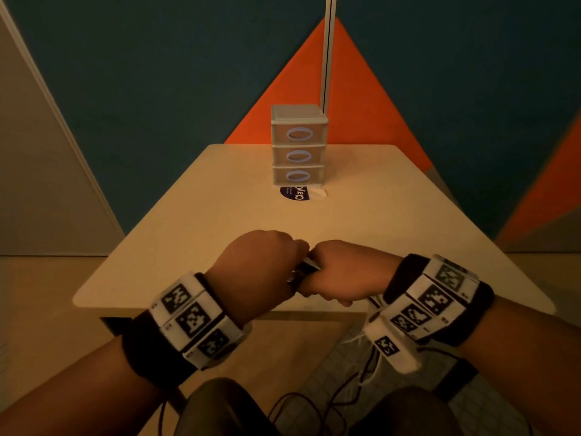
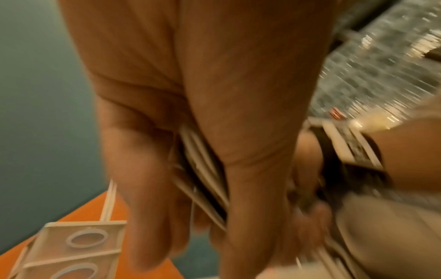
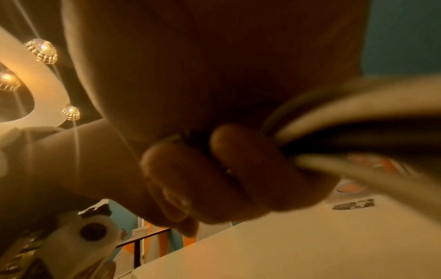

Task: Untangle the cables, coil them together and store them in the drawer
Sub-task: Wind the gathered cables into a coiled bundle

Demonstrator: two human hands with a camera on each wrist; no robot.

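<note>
At the left I see my left hand (image 1: 264, 256) with its grip curled tight around the bundle of white and black cables (image 1: 303, 269), above the near edge of the pale wooden desk (image 1: 220, 199). Touching it on the right, my right hand (image 1: 341, 272) grips the same bundle, and loose strands hang down toward the floor. The small grey three-drawer plastic cabinet (image 1: 298, 146) stands well apart at the far side of the desk, all drawers closed.

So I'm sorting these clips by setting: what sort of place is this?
Probably an office or studio corner arranged for recording, not a home. A plain small table carries only a three-drawer organiser. Behind it are teal and orange wall panels, and ring-mounted ceiling lights show overhead.
</note>
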